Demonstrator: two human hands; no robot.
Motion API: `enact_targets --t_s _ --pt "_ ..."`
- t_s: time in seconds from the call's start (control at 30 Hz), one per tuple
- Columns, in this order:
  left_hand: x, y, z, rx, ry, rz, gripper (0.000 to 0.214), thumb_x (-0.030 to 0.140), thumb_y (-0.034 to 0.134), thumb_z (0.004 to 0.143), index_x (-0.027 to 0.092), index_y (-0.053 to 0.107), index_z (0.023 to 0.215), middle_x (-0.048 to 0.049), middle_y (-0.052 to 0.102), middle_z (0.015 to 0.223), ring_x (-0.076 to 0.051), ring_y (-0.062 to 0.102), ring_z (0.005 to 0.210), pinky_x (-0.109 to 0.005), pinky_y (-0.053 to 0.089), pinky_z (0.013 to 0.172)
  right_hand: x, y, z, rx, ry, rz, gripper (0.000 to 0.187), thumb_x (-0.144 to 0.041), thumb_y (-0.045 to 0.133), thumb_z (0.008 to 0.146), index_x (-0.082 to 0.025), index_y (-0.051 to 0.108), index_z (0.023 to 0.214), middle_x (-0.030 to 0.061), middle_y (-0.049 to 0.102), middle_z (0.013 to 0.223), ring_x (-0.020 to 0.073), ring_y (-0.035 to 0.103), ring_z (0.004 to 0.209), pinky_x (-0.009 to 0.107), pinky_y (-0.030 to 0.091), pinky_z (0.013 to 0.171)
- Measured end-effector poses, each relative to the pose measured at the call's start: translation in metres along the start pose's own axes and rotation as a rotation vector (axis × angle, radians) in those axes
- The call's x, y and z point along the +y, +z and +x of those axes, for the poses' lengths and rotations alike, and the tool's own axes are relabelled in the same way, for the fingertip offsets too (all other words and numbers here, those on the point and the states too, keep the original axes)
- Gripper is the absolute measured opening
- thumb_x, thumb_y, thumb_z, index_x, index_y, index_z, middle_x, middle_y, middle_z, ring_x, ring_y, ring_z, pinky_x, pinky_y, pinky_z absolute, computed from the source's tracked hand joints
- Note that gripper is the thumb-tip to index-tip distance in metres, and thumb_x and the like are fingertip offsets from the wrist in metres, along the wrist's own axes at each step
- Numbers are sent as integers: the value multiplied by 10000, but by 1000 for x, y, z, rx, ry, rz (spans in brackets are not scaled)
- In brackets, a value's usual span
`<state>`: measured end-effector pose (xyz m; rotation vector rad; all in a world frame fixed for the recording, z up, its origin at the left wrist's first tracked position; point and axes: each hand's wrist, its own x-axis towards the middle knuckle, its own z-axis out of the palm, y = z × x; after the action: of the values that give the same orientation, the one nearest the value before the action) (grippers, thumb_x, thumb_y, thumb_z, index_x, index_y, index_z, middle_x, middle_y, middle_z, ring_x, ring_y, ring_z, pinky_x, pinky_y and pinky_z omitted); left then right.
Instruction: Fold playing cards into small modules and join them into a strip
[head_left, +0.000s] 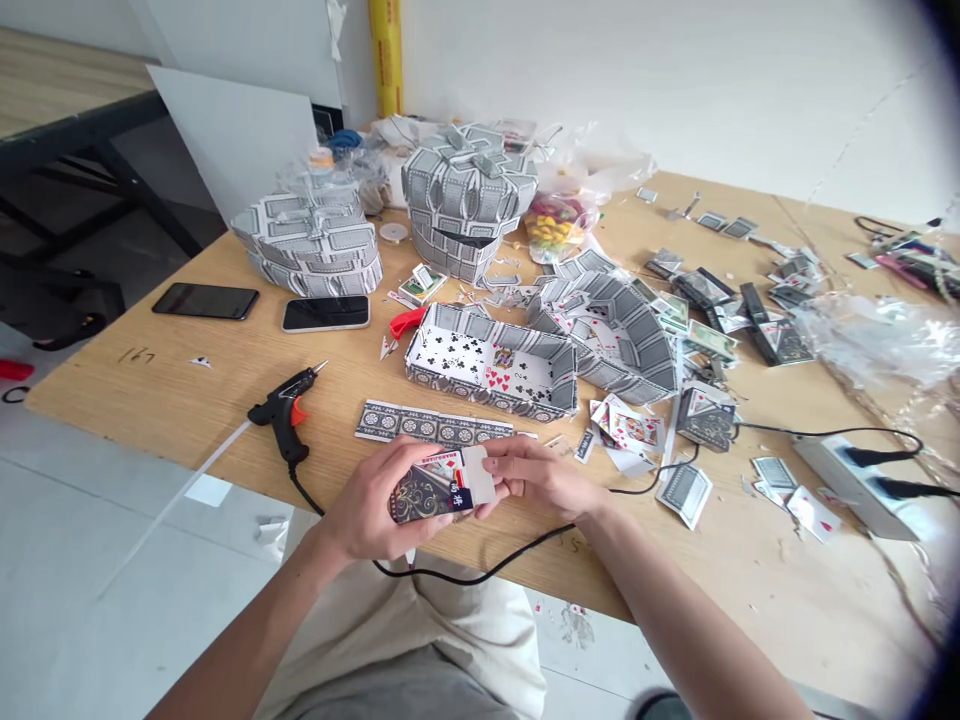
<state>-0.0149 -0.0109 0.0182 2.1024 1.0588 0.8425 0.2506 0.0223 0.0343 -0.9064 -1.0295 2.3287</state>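
My left hand is wrapped round a dark, gold-patterned playing card box near the table's front edge. The box's white end flap stands out, and my right hand pinches it between thumb and fingers. Just beyond lies a flat strip of patterned cards. Behind that stands an open rectangular tray made of playing cards, its inside showing clubs and hearts. A fan-shaped card tray touches its right side. Loose cards lie to the right of my right hand.
A black glue gun with a white glue stick lies left, its cord running under my hands. Two phones, red-handled pliers and card-covered boxes stand farther back. A power strip and card boxes are right.
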Motion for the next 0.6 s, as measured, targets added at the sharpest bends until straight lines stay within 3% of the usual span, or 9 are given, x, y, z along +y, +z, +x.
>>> enact_targets --t_s 0.13,0.23,0.33,0.43,0.5,0.6 --pt "0 -1 0 23 7 -6 563 352 773 868 224 556 1372 -112 691 1220 -281 700 1093 -424 592 989 8 -5 5 27 -6 101 428 -458 893 818 -87 779 998 124 801 841 224 782 733 392 675 784" --pt "-2 -1 0 63 27 14 567 352 777 870 227 550 1374 -105 680 1222 -276 692 1091 -421 587 987 13 -6 10 82 -8 33 455 -502 904 809 -121 757 1011 84 784 874 190 762 750 372 674 791" --pt "-3 0 -1 71 50 51 584 345 784 870 229 542 1389 -106 671 1234 -278 688 1100 -419 585 990 17 -4 12 273 -115 -200 503 -528 914 789 -157 728 1074 57 757 892 171 714 716 316 633 668" --pt "-3 1 0 57 74 81 602 327 791 875 225 532 1408 -116 668 1246 -283 684 1128 -415 581 1009 20 1 10 522 -395 -593 352 -426 880 845 -180 733 1049 75 736 945 178 663 766 302 568 662" --pt "-3 2 0 52 91 93 607 319 794 877 222 531 1415 -117 670 1244 -282 686 1134 -406 584 1010 19 6 6 551 -505 -776 154 -334 787 922 -190 757 967 84 722 951 187 653 807 305 540 690" --pt "-3 4 0 53 93 106 605 307 793 878 223 537 1419 -115 672 1243 -281 691 1133 -401 588 1012 17 11 1 462 -493 -791 106 -249 690 954 -192 779 968 82 725 968 186 669 817 293 525 687"
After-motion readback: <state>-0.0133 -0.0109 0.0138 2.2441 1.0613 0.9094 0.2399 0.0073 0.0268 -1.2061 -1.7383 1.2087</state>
